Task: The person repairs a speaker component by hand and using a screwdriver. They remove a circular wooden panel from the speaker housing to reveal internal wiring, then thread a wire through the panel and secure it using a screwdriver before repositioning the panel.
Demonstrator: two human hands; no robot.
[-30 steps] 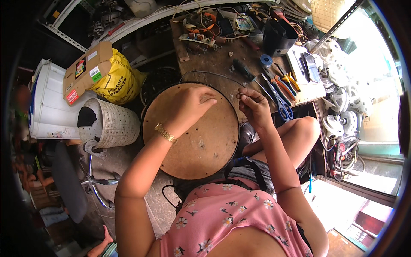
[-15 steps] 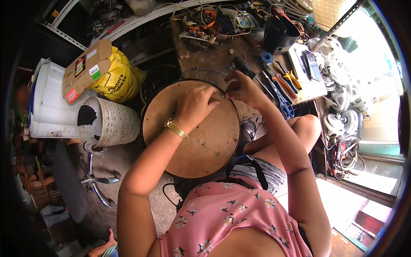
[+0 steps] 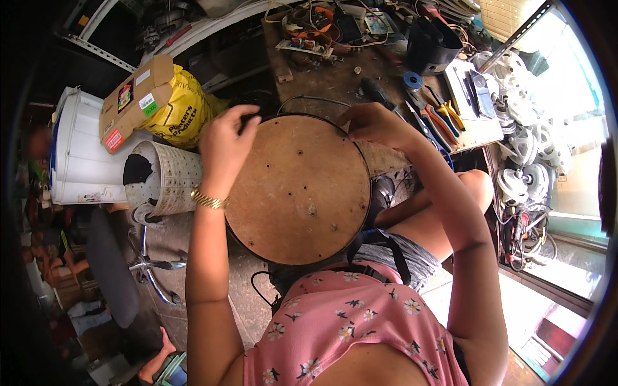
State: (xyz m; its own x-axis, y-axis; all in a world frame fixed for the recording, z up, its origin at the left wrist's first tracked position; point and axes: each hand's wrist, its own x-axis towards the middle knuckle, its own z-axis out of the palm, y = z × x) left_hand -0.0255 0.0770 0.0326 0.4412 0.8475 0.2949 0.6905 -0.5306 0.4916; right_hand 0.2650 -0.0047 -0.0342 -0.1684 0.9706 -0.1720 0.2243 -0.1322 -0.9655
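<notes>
A round wooden board with a black rim and small holes lies in front of my body. My left hand, wrist in a gold bracelet, is at its upper-left edge with fingers bent and the thumb apart from them. My right hand is curled at the upper-right rim; what its fingertips grip is hidden. A thin cable curves just beyond the board. A green-handled screwdriver, pliers and a blue spool lie on the worn bench near my right hand.
A box on a yellow bag, a white bin and a perforated bucket stand left. A chair base and another person's bare foot are lower left. White wheel-like parts crowd the right.
My left hand has moved left from over the board to its upper-left edge, uncovering the middle. My right hand has shifted up and left onto the rim.
</notes>
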